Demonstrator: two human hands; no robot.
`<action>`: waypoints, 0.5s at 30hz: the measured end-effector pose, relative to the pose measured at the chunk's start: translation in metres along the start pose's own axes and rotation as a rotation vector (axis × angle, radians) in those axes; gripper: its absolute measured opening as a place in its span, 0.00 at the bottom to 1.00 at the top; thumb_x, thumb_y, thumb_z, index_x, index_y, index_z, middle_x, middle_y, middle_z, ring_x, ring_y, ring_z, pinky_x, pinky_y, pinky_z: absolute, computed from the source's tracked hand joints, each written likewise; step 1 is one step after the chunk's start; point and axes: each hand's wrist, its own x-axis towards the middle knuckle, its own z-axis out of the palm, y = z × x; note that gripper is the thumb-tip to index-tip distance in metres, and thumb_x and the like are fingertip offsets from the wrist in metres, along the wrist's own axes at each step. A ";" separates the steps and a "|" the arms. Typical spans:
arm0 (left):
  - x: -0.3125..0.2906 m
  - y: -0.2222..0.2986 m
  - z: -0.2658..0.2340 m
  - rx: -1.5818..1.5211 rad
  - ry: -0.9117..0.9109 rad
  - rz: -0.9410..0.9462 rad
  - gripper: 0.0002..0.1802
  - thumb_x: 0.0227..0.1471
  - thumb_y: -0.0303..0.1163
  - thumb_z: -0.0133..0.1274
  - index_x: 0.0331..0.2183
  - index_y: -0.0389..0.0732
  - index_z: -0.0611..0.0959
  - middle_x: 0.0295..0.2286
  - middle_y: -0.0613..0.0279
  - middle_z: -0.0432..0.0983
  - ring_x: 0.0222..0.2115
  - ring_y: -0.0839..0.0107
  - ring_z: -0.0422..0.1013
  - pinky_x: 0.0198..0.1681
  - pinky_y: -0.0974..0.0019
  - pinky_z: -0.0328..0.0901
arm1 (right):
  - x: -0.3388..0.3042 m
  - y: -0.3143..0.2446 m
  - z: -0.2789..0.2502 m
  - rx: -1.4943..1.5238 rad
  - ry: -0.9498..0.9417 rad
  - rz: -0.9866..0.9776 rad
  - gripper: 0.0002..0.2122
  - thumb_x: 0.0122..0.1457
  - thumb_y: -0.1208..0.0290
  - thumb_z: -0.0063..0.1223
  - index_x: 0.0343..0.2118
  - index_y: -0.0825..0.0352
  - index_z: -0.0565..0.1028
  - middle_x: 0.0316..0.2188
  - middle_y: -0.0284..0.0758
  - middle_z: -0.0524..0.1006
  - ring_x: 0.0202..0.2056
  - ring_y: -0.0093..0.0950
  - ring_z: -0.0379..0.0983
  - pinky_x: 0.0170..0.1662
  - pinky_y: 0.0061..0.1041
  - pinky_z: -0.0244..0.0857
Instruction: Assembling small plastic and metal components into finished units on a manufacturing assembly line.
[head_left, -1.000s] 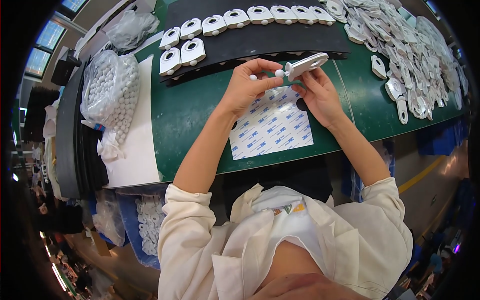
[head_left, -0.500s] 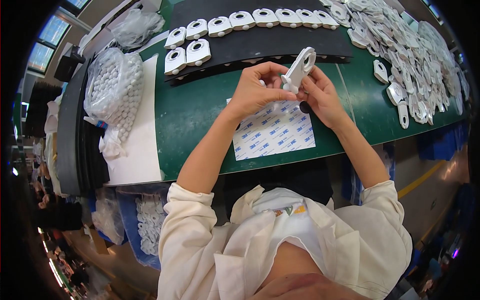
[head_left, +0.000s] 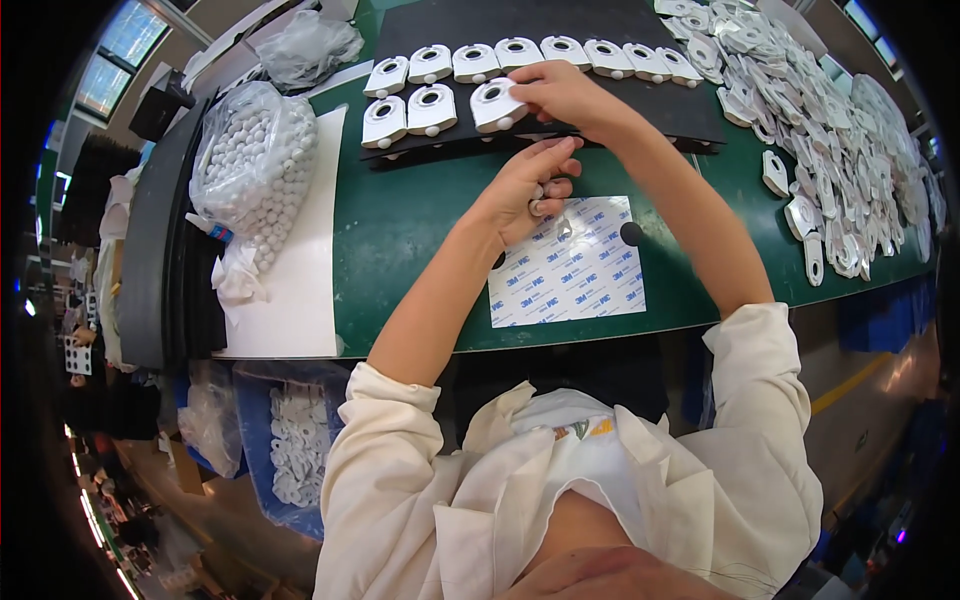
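My right hand (head_left: 565, 95) reaches over the black board (head_left: 640, 100) and grips the side of a white plastic part with a round hole (head_left: 496, 106). This part is at the right end of the front row, beside two similar parts (head_left: 431, 108). Below it, my left hand (head_left: 530, 190) is curled over the near edge of the board. Something small and whitish, apparently a ball (head_left: 538, 192), shows between its fingers, mostly hidden. Under my left hand lies a white sheet with blue print (head_left: 570, 285), with a dark round spot (head_left: 630, 234) at its right edge.
A back row of similar white parts (head_left: 475, 63) runs along the board. Loose parts (head_left: 830, 170) are heaped on the green table (head_left: 410, 270) at right. At left are a clear bag of white balls (head_left: 255, 160) and stacked black sheets (head_left: 150, 260). A blue bin (head_left: 262, 455) stands below.
My right hand has carried the white part from in front of me leftward and up to the board's front row. My left hand has let go of that part and moved slightly down.
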 end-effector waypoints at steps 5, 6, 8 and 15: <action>-0.001 0.002 0.000 -0.098 0.005 0.005 0.19 0.47 0.27 0.49 0.43 0.37 0.68 0.29 0.61 0.67 0.20 0.80 0.60 0.13 0.80 0.51 | 0.022 0.010 0.013 -0.088 0.036 -0.025 0.20 0.51 0.69 0.52 0.46 0.74 0.68 0.25 0.31 0.73 0.25 0.18 0.67 0.27 0.16 0.62; -0.001 0.001 0.001 -0.097 0.002 0.001 0.19 0.47 0.27 0.49 0.43 0.37 0.68 0.29 0.61 0.67 0.20 0.80 0.60 0.13 0.80 0.51 | 0.022 0.012 0.013 -0.114 0.069 -0.054 0.19 0.52 0.68 0.52 0.45 0.73 0.69 0.26 0.31 0.73 0.25 0.18 0.67 0.28 0.16 0.62; 0.000 0.000 0.004 -0.106 0.010 0.005 0.20 0.45 0.22 0.45 0.44 0.34 0.66 0.32 0.57 0.66 0.21 0.78 0.61 0.13 0.79 0.52 | 0.019 0.017 0.007 -0.142 0.112 -0.078 0.19 0.52 0.68 0.52 0.45 0.73 0.70 0.26 0.31 0.74 0.25 0.18 0.67 0.28 0.16 0.62; 0.001 -0.001 -0.004 -0.053 0.070 0.076 0.18 0.50 0.24 0.44 0.45 0.33 0.65 0.32 0.57 0.66 0.19 0.79 0.59 0.12 0.80 0.51 | -0.043 0.019 -0.044 -0.355 0.135 -0.389 0.14 0.52 0.68 0.52 0.40 0.67 0.74 0.32 0.32 0.76 0.30 0.19 0.69 0.33 0.19 0.64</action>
